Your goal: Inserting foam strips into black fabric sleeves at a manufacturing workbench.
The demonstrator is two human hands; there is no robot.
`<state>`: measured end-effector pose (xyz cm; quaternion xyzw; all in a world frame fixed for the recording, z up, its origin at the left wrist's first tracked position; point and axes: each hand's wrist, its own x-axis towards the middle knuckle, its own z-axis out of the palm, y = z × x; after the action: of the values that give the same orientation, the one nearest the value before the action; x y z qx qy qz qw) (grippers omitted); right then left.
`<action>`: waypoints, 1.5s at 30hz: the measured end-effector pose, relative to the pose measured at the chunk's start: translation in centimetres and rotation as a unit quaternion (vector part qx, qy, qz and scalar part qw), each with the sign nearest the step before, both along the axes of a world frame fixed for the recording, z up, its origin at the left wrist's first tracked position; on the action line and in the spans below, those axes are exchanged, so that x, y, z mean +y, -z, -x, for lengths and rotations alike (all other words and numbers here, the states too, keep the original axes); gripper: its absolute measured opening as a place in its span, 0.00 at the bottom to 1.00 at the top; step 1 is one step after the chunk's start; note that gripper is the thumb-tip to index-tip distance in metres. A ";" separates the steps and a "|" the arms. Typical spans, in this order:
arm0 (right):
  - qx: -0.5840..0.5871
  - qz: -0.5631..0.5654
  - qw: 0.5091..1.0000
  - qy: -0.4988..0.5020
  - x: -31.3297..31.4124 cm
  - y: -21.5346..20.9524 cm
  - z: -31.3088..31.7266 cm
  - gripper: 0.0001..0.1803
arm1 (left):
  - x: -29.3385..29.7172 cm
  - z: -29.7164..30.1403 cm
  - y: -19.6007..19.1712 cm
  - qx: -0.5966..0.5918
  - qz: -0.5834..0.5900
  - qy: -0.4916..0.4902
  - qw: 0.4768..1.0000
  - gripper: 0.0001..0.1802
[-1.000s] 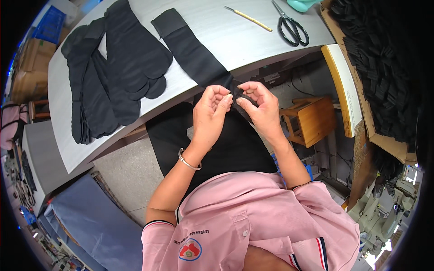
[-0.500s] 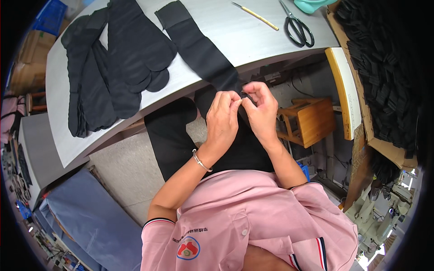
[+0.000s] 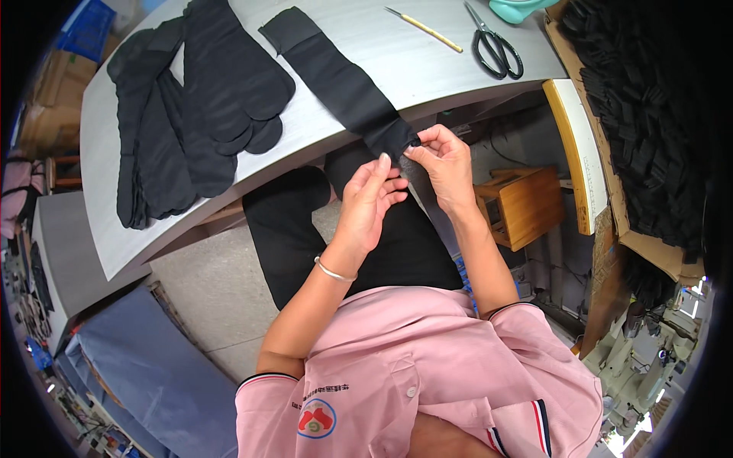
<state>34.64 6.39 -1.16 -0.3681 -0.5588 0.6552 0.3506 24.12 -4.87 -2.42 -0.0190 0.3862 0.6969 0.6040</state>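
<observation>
A long black fabric strip (image 3: 343, 84) lies slantwise over the table's near edge, a folded band at its far end. My right hand (image 3: 447, 164) pinches its bunched near end between thumb and fingers, just off the table. Beside it my left hand (image 3: 366, 200) is apart from the cloth, palm turned up and fingers loosely spread. Whether a thread lies near the left fingertips is too fine to tell.
The pale table (image 3: 99, 206) bears piled black fabric pieces (image 3: 229, 84) with rounded ends. Farther right lie a thin pointed tool (image 3: 427, 32) and black-handled scissors (image 3: 496, 53). A carton (image 3: 664, 267) of black pieces stands at right, a wooden stool (image 3: 527, 206) below the table.
My left hand has come away from the right, moved slightly down and opened, turning its palm up. My right hand keeps its pinch on the strip's end.
</observation>
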 end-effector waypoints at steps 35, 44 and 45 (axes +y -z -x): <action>-0.085 -0.103 0.989 0.060 -2.5 0.2 0.6 0.02 | 1.8 -1.3 -0.6 0.010 -0.027 0.052 0.998 0.18; -0.217 -0.239 0.943 0.088 -1.6 -2.0 2.3 0.13 | 2.1 -0.1 -1.9 0.032 -0.019 0.038 0.999 0.19; -0.204 -0.223 0.951 0.068 -1.2 -2.1 2.7 0.13 | 2.2 0.6 -2.3 0.033 -0.045 0.056 0.997 0.20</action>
<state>31.99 5.22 0.98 -0.4431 -0.7241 0.3995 0.3461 23.49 -2.69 -0.08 0.0531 0.3747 0.6791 0.6289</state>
